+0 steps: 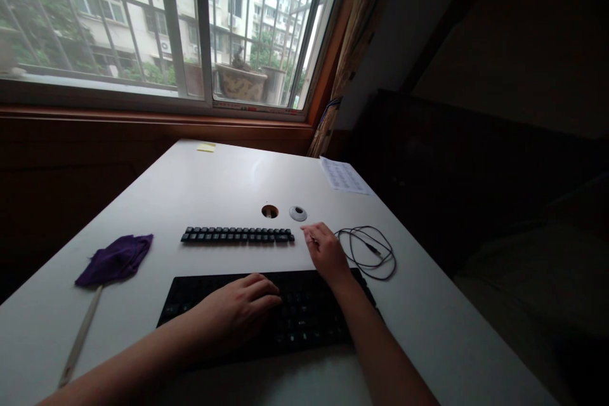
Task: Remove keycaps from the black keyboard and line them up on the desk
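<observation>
A black keyboard (304, 311) lies on the white desk in front of me, partly covered by both my arms. My left hand (245, 304) rests across its middle, with the fingers laid over the keys and the thumb hidden. Beyond the keyboard's right part, my right hand (326, 247) is closed in a pinch. A small bit shows at its fingers, too small to name. Just left of that hand, black keycaps (238, 235) stand in two neat rows on the desk.
A coiled black cable (368, 254) lies to the right. On the left are a purple cloth (117, 260) and a thin pale stick (80, 336). Farther back are a round desk hole (269, 211), its grey cover (298, 213), a printed sheet (346, 176) and yellow notes (206, 147).
</observation>
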A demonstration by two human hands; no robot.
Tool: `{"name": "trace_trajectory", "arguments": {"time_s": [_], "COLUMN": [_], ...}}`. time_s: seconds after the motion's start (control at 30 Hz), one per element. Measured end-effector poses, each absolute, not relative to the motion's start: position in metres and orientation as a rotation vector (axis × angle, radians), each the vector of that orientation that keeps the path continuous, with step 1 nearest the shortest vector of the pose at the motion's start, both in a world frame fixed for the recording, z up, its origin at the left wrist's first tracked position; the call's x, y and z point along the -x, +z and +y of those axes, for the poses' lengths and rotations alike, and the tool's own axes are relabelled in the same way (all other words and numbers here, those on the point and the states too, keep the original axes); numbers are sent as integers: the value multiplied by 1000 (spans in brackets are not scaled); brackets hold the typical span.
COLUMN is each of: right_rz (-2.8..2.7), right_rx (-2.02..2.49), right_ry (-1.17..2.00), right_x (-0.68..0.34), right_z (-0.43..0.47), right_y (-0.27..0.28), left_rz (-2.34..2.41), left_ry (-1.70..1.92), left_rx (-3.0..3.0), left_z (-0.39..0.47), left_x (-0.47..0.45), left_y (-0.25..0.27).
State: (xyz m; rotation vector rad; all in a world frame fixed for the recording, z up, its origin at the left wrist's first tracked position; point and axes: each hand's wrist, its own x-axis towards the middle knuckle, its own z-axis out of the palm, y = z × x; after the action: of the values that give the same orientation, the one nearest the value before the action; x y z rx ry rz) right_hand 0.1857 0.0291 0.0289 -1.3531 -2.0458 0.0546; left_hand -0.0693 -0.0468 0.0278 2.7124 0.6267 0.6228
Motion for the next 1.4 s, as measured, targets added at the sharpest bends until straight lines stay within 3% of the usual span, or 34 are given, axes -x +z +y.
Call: {"name": "trace_trajectory", "arguments": {"time_s": [0.43,0.97,1.4], "right_rz": [-1925,-1984,-1859], "right_rx": [1664,1709,1656], "right_ry": [295,97,261], "right_x": [-216,-205,-216], "right_z": [-4,-39,-29], "right_y": [82,53,32], "left_rz": [608,585,628], "left_ry": [665,670,598], "left_rx": [-2728,-2767,-2766], "left_z": [-47,-48,-51], "left_x": [70,69,68], "left_y": [28,29,33]}}
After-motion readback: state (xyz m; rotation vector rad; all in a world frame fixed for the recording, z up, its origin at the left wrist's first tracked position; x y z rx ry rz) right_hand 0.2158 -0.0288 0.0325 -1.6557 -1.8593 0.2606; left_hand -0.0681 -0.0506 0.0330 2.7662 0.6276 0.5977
